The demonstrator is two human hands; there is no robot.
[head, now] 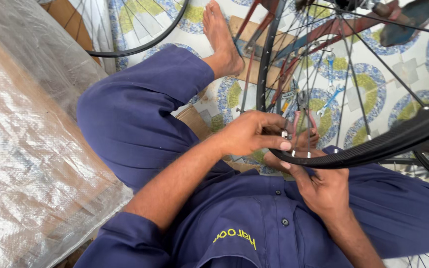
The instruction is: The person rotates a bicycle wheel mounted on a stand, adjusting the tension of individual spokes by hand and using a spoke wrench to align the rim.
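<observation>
A black bicycle wheel rim [403,136] with thin metal spokes [346,94] stands upright in front of me, resting across my lap. My left hand [251,133] pinches a small silver spoke nipple [285,134] at the inner side of the rim, thumb and fingers closed on it. My right hand [319,186] grips the rim's lower edge from underneath, fingers curled over it. Through the spokes, pink-handled pliers [304,119] lie on the floor close to my fingers.
Blue spanners [331,99] lie on the patterned floor tiles [408,64] behind the spokes. My bare foot [220,37] rests near a wooden board. A second wheel [140,44] leans at top left. A plastic-wrapped bundle [26,149] fills the left side.
</observation>
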